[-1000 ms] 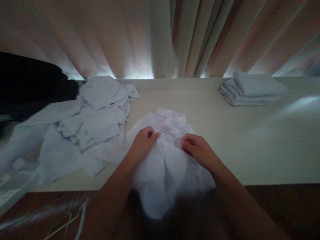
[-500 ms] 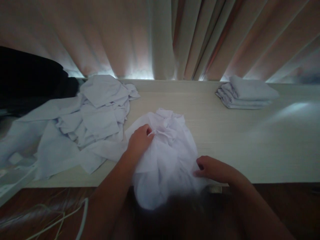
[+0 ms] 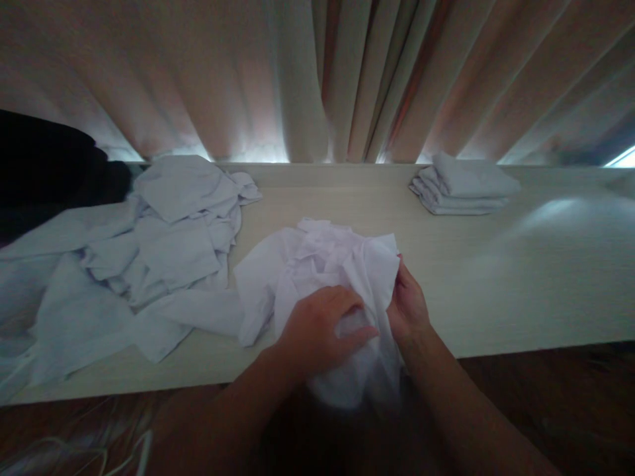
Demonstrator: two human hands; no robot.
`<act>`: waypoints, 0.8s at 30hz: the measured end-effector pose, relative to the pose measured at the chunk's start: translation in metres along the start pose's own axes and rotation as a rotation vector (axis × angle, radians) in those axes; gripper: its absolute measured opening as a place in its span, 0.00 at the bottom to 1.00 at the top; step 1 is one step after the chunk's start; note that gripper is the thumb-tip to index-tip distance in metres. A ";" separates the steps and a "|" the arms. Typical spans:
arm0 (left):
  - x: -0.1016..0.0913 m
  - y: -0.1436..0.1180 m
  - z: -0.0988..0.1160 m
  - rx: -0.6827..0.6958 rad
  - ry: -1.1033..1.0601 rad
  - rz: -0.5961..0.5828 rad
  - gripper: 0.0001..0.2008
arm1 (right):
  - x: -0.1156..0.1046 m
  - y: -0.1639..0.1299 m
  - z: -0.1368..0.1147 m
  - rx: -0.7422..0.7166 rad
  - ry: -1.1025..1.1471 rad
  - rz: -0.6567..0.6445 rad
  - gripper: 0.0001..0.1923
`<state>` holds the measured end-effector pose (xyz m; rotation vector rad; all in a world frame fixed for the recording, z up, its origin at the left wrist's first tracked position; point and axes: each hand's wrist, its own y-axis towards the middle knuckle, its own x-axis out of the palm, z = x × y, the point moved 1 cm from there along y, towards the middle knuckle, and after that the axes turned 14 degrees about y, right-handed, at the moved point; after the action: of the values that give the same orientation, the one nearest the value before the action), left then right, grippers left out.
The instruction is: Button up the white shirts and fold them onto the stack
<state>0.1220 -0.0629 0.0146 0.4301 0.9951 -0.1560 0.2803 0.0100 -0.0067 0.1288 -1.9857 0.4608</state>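
I see the person's two bare hands working at a white cloth [image 3: 312, 254], which lies crumpled on the tabletop [image 3: 506, 284], near the middle, and hangs over the front edge toward the person. The left hand [image 3: 325, 324] is over the front part of the cloth. Its thumb and fingers are apart, curved like a letter C, and some white fabric shows between them. The right hand [image 3: 409, 304] is at the right side of the cloth, with the fingers behind a raised fold. The fabric hides the fingertips, so I cannot tell if they are clamped on it.

To the left of the cloth there is a loose pile of white clothes [image 3: 173, 248], all wrinkled. One long piece of it stretches toward the cloth and appears to touch it. Behind this pile, at the far left, is a black object [image 3: 44, 172], too dark for me to say what it is. At the back right, well apart from the hands, sits a folded stack of white fabric [image 3: 469, 185], with its layers one on another. Along the back of the tabletop hangs a pale curtain [image 3: 223, 79] in deep folds, and some light comes in under its lower edge. Below I notice the dark brown floor [image 3: 570, 396] and a white cord [image 3: 143, 453], a little blurred.
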 end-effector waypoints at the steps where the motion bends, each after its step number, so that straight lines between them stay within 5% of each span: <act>1: 0.004 0.001 -0.004 -0.035 0.025 -0.035 0.19 | 0.003 0.003 0.002 -0.029 0.050 -0.024 0.17; 7: 0.026 0.007 -0.024 -0.123 -0.019 -0.122 0.31 | 0.016 0.019 0.022 -0.112 0.237 -0.096 0.14; 11: 0.027 0.008 -0.028 -0.169 -0.132 -0.155 0.16 | 0.022 0.030 0.027 -0.086 0.228 -0.164 0.09; 14: 0.017 0.010 -0.036 -0.326 -0.227 -0.077 0.17 | 0.024 0.032 0.024 -0.106 0.152 -0.224 0.06; 19: -0.018 0.016 -0.062 -0.719 -0.439 0.332 0.15 | 0.013 0.027 0.030 -0.244 -0.268 -0.154 0.10; 24: -0.037 0.017 -0.086 -1.057 -0.699 0.341 0.14 | 0.005 0.022 0.058 -0.007 -0.858 -0.290 0.25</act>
<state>0.0408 -0.0136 0.0102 -0.4211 0.2065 0.4948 0.2231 0.0090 -0.0304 0.6954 -2.7391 0.2148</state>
